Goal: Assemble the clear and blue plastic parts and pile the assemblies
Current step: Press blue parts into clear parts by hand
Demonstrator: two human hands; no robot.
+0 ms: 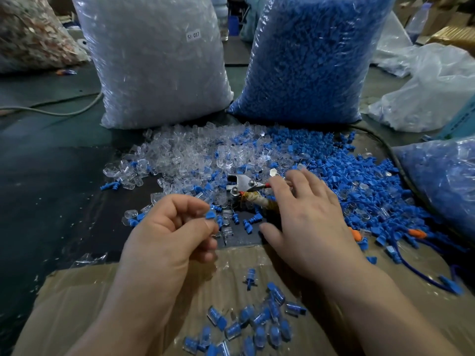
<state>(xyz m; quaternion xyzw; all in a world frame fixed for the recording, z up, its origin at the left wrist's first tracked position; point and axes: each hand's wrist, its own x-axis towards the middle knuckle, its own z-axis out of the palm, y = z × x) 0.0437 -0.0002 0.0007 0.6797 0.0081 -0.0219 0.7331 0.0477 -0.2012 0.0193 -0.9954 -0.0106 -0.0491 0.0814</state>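
My left hand pinches a small blue plastic part between thumb and forefinger, just above the dark table. Spread flat with straight fingers, my right hand reaches over the loose blue parts and holds nothing. A heap of clear plastic parts lies behind both hands. Several finished clear-and-blue assemblies are piled on the cardboard below my wrists.
A metal hand tool with a taped handle lies between the hands. A big bag of clear parts and a big bag of blue parts stand behind the heaps. A third bag lies at the right edge. A cable crosses the left.
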